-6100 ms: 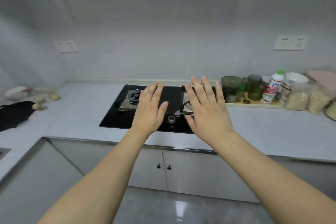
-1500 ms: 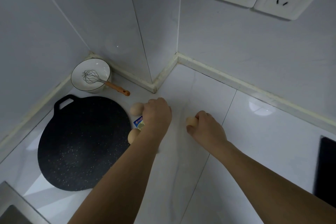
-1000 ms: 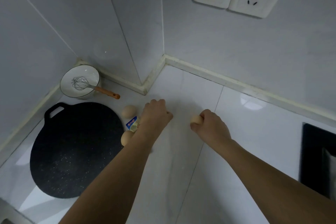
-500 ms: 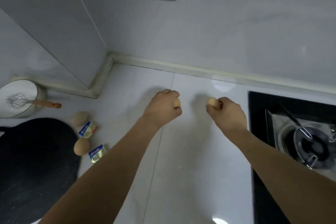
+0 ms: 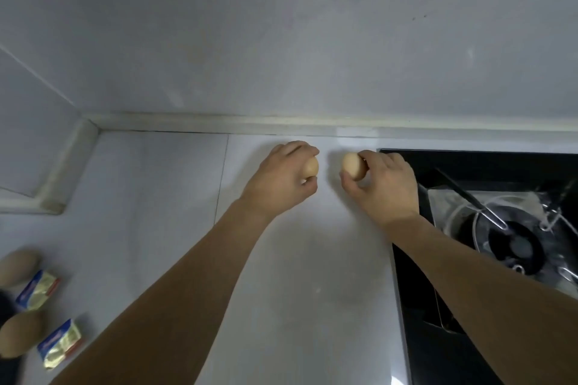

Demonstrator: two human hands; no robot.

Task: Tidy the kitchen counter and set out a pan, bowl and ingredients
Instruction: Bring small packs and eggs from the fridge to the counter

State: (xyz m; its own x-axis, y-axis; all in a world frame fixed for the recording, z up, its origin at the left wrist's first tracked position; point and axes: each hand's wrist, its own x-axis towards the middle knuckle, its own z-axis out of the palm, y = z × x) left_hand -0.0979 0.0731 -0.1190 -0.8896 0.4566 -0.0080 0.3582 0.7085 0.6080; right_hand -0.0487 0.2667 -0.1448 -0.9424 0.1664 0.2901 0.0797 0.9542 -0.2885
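Observation:
My left hand (image 5: 283, 180) is closed around a brown egg (image 5: 311, 167), held low over the white counter (image 5: 306, 275) near the back wall. A second brown egg (image 5: 352, 166) sits in my right hand (image 5: 384, 187), just left of the black hob (image 5: 488, 259). The two eggs are side by side, a small gap between them. At the far left edge two more eggs (image 5: 17, 266) (image 5: 18, 333) lie on the counter beside two small foil-wrapped butter packets (image 5: 37, 289) (image 5: 61, 344). The pan and bowl are out of view.
The gas burner (image 5: 516, 244) with its metal pan supports fills the right side. A raised counter lip runs along the back wall (image 5: 250, 122), with a boxed corner at the left (image 5: 72, 162).
Both hands picked up an egg each near the pan and carried them right toward the hob. The view has followed; the pan and whisk bowl have slipped out of frame.

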